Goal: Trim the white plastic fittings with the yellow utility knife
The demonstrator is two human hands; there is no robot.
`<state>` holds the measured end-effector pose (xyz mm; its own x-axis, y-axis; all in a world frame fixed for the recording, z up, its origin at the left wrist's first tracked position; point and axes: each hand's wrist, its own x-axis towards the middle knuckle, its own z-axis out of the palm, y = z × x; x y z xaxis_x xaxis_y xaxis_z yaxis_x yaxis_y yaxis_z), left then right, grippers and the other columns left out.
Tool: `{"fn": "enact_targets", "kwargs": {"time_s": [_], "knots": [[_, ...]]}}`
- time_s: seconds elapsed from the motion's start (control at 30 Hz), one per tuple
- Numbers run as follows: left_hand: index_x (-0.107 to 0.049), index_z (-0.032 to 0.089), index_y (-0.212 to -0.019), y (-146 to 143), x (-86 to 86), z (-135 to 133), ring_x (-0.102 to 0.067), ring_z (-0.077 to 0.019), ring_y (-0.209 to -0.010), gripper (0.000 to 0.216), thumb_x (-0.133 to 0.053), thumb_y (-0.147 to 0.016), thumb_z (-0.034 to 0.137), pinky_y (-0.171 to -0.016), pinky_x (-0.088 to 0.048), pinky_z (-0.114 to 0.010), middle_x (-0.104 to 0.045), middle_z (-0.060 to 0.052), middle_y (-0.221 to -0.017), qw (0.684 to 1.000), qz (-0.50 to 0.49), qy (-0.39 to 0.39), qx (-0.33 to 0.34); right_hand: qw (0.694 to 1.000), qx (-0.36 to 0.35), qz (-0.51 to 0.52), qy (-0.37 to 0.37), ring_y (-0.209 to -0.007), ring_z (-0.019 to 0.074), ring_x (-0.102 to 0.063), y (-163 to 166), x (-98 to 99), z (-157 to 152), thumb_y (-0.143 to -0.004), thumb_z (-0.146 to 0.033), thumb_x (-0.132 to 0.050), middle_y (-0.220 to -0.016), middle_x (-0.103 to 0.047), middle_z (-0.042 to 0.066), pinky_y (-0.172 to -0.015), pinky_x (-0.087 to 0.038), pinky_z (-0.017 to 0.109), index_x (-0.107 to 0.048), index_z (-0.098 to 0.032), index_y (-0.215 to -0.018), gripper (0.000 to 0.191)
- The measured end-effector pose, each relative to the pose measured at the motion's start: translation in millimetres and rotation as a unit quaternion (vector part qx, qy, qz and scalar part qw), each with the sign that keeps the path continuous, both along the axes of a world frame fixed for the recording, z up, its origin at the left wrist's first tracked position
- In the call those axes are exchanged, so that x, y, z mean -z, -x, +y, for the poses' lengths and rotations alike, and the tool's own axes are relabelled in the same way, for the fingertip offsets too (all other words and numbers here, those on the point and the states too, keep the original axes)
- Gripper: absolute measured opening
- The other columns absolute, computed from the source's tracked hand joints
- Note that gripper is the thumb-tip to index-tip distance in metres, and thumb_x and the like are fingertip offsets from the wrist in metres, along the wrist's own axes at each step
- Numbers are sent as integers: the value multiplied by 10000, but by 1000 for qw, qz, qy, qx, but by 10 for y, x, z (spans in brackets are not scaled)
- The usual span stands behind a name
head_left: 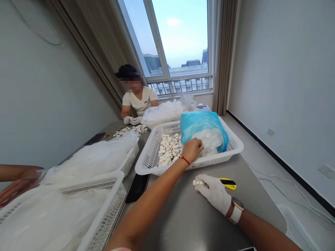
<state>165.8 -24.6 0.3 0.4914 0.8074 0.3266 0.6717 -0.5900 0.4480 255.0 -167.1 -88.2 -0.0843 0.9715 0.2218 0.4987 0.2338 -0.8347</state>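
Note:
My left hand point(193, 150), bare with a red string bracelet, reaches over a white plastic basket point(145, 169). Its fingers are closed against a crumpled clear plastic bag point(209, 139), which pokes from a blue plastic bag point(200, 122); what they pinch is hidden. Small white tube-like pieces point(169, 150) are heaped in the basket to the left of that hand. Near the basket's front edge, my right hand point(213, 191), in a white knit glove, is closed on a small white tube-like piece point(198, 182). A yellow and black utility knife point(229, 183) lies just behind it, partly covered by the glove.
Baskets with plastic-wrapped contents point(119, 177) fill the left side, where another person's hand point(19, 183) rests. Across the table point(183, 223) a gloved co-worker point(140, 101) sits by more white pieces point(131, 130). A dark phone-like slab point(137, 188) lies between the baskets.

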Motion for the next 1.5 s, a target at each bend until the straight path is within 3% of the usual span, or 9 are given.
{"fn": "enact_targets", "kwargs": {"time_s": [0.13, 0.23, 0.33, 0.47, 0.63, 0.87, 1.07, 1.27, 1.5], "knots": [[-479, 186, -729, 124, -140, 94, -649, -146, -602, 150, -566, -831, 253, -543, -468, -236, -645, -10, -741, 981, -129, 138, 44, 1000, 1, -3, -4, -815, 177, -635, -9, -22, -5, -831, -260, -578, -882, -709, 17, -745, -438, 275, -678, -209, -930, 149], [-420, 194, -817, 271, -235, 104, -672, -151, -617, 202, -564, -815, 334, -531, -504, -241, -642, -9, -760, 904, -314, 287, 47, 1000, -6, 3, -10, -839, 175, -641, -6, -22, -19, -843, -283, -583, -916, -714, 14, -772, -442, 277, -675, -218, -972, 172], [-480, 173, -919, 405, -305, 49, -655, -143, -679, 282, -644, -717, 283, -630, -539, -275, -605, 18, -740, 870, -370, 322, 49, 1000, -8, -3, -13, -829, 176, -642, -2, -9, -31, -858, -314, -579, -905, -715, 11, -766, -449, 287, -674, -224, -978, 178], [-599, 169, -1020, 548, -345, -114, -600, -129, -721, 429, -709, -606, 190, -676, -490, -258, -600, 25, -791, 904, -277, 315, 81, 1000, -3, -8, -13, -884, 192, -647, -14, 19, -35, -860, -319, -575, -968, -718, 36, -804, -467, 309, -673, -212, -1016, 213], [-652, 174, -704, 682, -278, -447, -549, -165, -782, 148, -751, -652, 272, -746, -444, -299, -561, 4, -768, 974, -191, 116, 21, 999, 11, 29, -13, -929, 206, -653, -36, 1, -33, -843, -290, -584, -1008, -718, 52, -853, -487, 328, -671, -201, -1037, 231], [-683, 213, -848, 1032, -4, -1111, -529, -158, -796, 78, -698, -782, 252, -701, -436, -279, -508, -9, -852, 977, -204, -43, -50, 980, 66, 188, -25, -654, 145, -602, -146, -88, -70, -898, -345, -540, -818, -663, 17, -605, -519, 269, -636, -212, -1078, 244], [-664, 205, -882, 1137, 343, -1492, -523, -162, -817, 87, -675, -796, 202, -712, -438, -278, -498, -14, -867, 983, -173, 11, -67, 965, 27, 143, -220, -1182, 239, -523, -345, -249, -145, -825, -226, -659, -1261, -535, 70, -1001, -447, 403, -699, -269, -1033, 215], [-624, 185, -818, 1037, 496, -1617, -513, -187, -847, 59, -663, -784, 213, -731, -446, -301, -504, -27, -887, 984, -139, 87, -74, 957, -87, 226, -157, -1302, 286, -442, -378, -330, -164, -800, -214, -697, -1442, -405, 41, -1111, -340, 491, -706, -322, -1089, 309], [-592, 185, -1004, 944, 290, -1712, -561, -283, -972, 347, -747, -718, 307, -786, -469, -389, -604, -85, -994, 972, 148, 168, -68, 917, -117, 373, -79, -1061, 274, -610, -508, -427, -219, -834, -320, -659, -1198, -608, 71, -948, -482, 477, -730, -254, -930, 136]]}}
